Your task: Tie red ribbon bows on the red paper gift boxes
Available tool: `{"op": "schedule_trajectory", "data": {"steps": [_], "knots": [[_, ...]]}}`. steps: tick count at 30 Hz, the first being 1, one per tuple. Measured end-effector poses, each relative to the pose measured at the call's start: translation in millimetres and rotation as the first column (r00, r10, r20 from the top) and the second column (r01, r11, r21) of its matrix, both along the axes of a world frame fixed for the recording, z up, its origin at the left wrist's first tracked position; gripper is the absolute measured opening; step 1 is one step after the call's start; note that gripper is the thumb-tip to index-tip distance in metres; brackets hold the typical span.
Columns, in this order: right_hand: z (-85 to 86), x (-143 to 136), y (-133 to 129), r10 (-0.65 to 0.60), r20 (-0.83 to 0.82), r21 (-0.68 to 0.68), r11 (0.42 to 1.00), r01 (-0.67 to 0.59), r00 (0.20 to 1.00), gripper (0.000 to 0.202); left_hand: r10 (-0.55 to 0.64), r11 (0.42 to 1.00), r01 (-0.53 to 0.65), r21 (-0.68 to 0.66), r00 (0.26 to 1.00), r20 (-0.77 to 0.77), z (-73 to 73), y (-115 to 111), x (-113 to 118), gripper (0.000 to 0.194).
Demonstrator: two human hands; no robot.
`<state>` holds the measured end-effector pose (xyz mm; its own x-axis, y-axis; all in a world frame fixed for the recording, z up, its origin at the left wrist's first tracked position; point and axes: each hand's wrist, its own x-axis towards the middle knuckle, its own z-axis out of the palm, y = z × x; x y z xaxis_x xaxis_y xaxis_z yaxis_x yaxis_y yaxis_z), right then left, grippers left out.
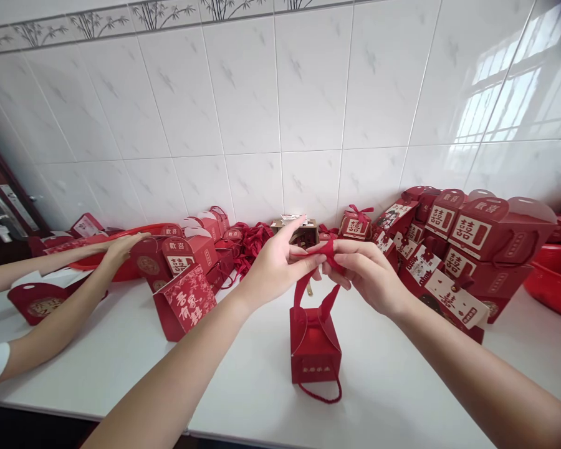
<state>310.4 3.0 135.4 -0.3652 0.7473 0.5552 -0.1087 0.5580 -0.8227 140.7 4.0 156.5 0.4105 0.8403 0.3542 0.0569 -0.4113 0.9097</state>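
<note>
Left hand point(280, 262): pinches red ribbon point(326, 251), likely for tension.
Right hand point(367, 268): fingers closed around the same ribbon.
Red favour box point(316, 360): stands below, presumably keeping ribbon reachable.

Looks like smooth card on the small box point(316, 363); above this box, soft cloth in the ribbon point(328, 302); right of it, shiny plastic on the basin point(555, 272); behind it, glossy ceramic on the tiles point(311, 93).

Wearer's two hands point(272, 262) point(370, 272), co-worker's two hands point(119, 247), two red basins point(549, 274) point(127, 270), one table point(383, 386), over ten boxes point(315, 365)
</note>
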Motion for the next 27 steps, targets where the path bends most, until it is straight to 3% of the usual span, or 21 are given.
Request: {"op": "schedule_trajectory", "data": {"steps": [6, 9, 11, 13, 15, 16, 18, 20, 21, 24, 27], "knots": [[-11.5, 0.6, 5.4, 0.008, -0.011, 0.020, 1.000, -0.008, 1.000, 0.027, -0.071, 0.994, 0.075, -0.085, 0.996, 0.052, -5.5, 1.8, -6.5, 0.066], [-17.7, 6.6, 12.0, -0.055, 0.112, 0.251, 0.968, 0.026, 0.992, 0.022, -0.056, 0.975, 0.091, -0.204, 0.984, 0.169, -12.1, 7.9, -13.7, 0.047], [-22.5, 12.3, 16.6, -0.168, 0.216, 0.507, 0.861, 0.037, 0.962, 0.022, -0.024, 0.952, 0.098, -0.290, 0.968, 0.248, -16.6, 12.1, -17.3, 0.036], [-27.5, 17.0, 20.9, -0.338, 0.260, 0.721, 0.691, 0.050, 0.905, 0.025, -0.016, 0.931, 0.120, -0.346, 0.957, 0.291, -20.5, 14.6, -18.5, 0.031], [-32.3, 18.9, 23.9, -0.490, 0.250, 0.828, 0.555, 0.078, 0.835, 0.028, -0.048, 0.919, 0.158, -0.362, 0.955, 0.294, -23.9, 14.2, -16.9, 0.028], [-34.7, 18.5, 24.3, -0.533, 0.244, 0.848, 0.523, 0.089, 0.810, 0.029, -0.072, 0.919, 0.175, -0.354, 0.955, 0.286, -25.6, 13.0, -15.5, 0.026], [-39.6, 15.3, 22.6, -0.547, 0.219, 0.844, 0.521, 0.123, 0.808, 0.030, -0.069, 0.950, 0.134, -0.282, 0.971, 0.229, -29.3, 8.5, -12.6, 0.021], [-45.9, 11.8, 17.4, -0.524, 0.135, 0.787, 0.573, 0.231, 0.841, 0.029, 0.076, 0.994, -0.069, -0.090, 0.994, 0.081, -33.8, 2.4, -12.1, 0.026], [-49.9, 11.3, 14.0, -0.529, 0.069, 0.727, 0.607, 0.320, 0.846, 0.026, 0.192, 0.980, -0.192, 0.048, 0.981, -0.003, -36.4, -0.6, -13.6, 0.030], [-66.7, 20.9, 3.8, -0.640, -0.040, 0.459, 0.670, 0.583, 0.767, 0.021, 0.491, 0.827, -0.403, 0.393, 0.857, -0.155, -47.0, -7.0, -27.9, 0.030], [-91.4, 49.7, -2.4, -0.775, 0.110, 0.317, 0.621, 0.717, 0.622, 0.030, 0.664, 0.702, -0.497, 0.511, 0.716, -0.216, -66.2, -6.0, -57.7, 0.023]]}}
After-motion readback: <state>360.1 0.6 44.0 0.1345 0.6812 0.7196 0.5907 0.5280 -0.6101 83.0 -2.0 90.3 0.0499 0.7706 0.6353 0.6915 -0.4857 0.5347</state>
